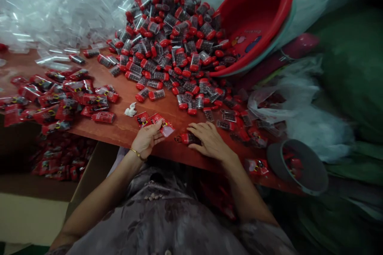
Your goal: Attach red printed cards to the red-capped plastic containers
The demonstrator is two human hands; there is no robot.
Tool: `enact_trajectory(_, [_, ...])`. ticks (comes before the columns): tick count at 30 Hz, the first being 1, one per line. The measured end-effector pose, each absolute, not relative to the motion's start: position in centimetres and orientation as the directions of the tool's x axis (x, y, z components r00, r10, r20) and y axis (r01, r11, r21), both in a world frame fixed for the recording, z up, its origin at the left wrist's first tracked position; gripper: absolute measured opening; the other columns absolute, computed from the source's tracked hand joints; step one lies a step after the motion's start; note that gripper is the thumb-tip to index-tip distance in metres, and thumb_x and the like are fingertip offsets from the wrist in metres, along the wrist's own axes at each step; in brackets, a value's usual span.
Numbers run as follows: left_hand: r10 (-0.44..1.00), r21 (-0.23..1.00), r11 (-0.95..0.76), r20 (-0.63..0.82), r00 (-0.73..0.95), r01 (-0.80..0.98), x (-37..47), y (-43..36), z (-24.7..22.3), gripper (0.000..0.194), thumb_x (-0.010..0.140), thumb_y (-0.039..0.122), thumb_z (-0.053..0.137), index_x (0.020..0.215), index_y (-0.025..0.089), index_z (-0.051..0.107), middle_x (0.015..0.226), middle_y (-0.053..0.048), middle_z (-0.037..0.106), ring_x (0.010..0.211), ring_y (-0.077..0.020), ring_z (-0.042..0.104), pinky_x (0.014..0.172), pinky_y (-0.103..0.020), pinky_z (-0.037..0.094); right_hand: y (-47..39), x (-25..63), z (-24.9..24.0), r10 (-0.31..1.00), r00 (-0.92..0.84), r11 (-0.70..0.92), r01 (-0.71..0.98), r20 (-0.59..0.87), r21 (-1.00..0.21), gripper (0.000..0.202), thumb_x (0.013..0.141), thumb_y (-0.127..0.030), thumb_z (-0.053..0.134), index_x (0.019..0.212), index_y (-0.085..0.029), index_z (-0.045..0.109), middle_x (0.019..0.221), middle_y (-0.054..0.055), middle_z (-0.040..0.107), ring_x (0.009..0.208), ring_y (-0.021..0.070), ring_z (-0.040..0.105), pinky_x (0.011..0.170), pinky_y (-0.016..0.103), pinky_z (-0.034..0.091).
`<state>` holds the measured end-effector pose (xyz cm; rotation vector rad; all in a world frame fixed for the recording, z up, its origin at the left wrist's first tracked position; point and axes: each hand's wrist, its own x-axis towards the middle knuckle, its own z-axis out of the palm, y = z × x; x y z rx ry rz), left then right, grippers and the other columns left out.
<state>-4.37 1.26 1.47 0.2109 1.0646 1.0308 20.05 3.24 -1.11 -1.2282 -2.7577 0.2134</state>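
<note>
My left hand (147, 139) pinches a small red printed packet (166, 127) with a pale patch at its lower end, near the table's front edge. Another red printed packet (141, 118) lies just behind its fingers. Beside it, my right hand (209, 139) has its fingers curled over a dark bottle with a red cap (184, 139), which lies on its side on the table with the cap toward my left hand. Behind both hands rises a large heap of clear bottles with red caps (179, 55).
Filled red packets (68, 91) are piled at the left, with a box of more (60, 159) below. White scrap (131, 109) sits mid-table. A red basin (269, 8) leans at the back right; a grey bowl (314, 173) stands front right. Clear tubes (60, 8) fill the back left.
</note>
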Motion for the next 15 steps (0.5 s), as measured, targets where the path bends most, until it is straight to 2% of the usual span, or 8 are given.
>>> enact_trajectory(3, [0.781, 0.612, 0.531, -0.622, 0.059, -0.586, -4.4, 1.1, 0.9, 0.043, 0.044, 0.042, 0.086, 0.070, 0.016, 0.064, 0.070, -0.002, 0.070, 0.062, -0.0135, 0.064, 0.063, -0.025, 0.048, 2.4, 20.1, -1.7, 0.784, -0.614, 0.616, 0.752, 0.091, -0.233, 0.037, 0.083, -0.036, 0.061, 0.116, -0.020, 0.058, 0.125, 0.012, 0.058, 0.108, 0.0264, 0.053, 0.094, 0.045, 0.038])
enact_trajectory(5, [0.777, 0.621, 0.525, -0.629, 0.030, -0.582, -4.2, 1.0, 0.7, 0.047, 0.040, 0.043, 0.087, 0.070, 0.016, 0.063, 0.069, -0.002, 0.070, 0.062, -0.0131, 0.063, 0.062, -0.025, 0.048, 1.6, 19.9, -1.9, 0.815, -0.558, 0.577, 0.762, 0.154, -0.294, 0.033, 0.083, -0.035, 0.061, 0.112, -0.019, 0.059, 0.113, 0.012, 0.064, 0.100, 0.0256, 0.058, 0.089, 0.043, 0.043])
enact_trajectory(8, [0.774, 0.636, 0.522, -0.634, 0.002, -0.568, -3.8, 0.9, 0.5, 0.049, 0.039, 0.044, 0.087, 0.069, 0.015, 0.063, 0.068, -0.001, 0.069, 0.061, -0.0123, 0.063, 0.062, -0.024, 0.048, -0.1, 18.9, -1.2, 0.828, -0.487, 0.561, 0.721, 0.279, -0.407, 0.036, 0.084, -0.036, 0.060, 0.115, -0.019, 0.056, 0.100, 0.010, 0.069, 0.090, 0.0233, 0.063, 0.083, 0.039, 0.048])
enact_trajectory(12, [0.796, 0.681, 0.500, -0.605, -0.026, -0.536, -3.1, 0.6, 0.7, 0.046, 0.039, 0.045, 0.086, 0.060, 0.014, 0.058, 0.063, -0.001, 0.067, 0.056, -0.0109, 0.061, 0.058, -0.023, 0.047, -2.3, 16.8, 0.7, 0.807, -0.458, 0.590, 0.611, 0.373, -0.528, 0.038, 0.081, -0.033, 0.062, 0.117, -0.022, 0.055, 0.100, 0.007, 0.070, 0.086, 0.0193, 0.067, 0.077, 0.031, 0.053])
enact_trajectory(15, [0.812, 0.704, 0.467, -0.580, -0.055, -0.535, -2.7, 0.3, 1.0, 0.047, 0.037, 0.044, 0.087, 0.056, 0.014, 0.057, 0.059, 0.000, 0.065, 0.053, -0.0096, 0.059, 0.056, -0.022, 0.047, -2.7, 15.5, 1.5, 0.822, -0.432, 0.569, 0.602, 0.370, -0.560, 0.035, 0.079, -0.032, 0.063, 0.112, -0.022, 0.057, 0.096, 0.006, 0.070, 0.083, 0.0187, 0.067, 0.073, 0.030, 0.054])
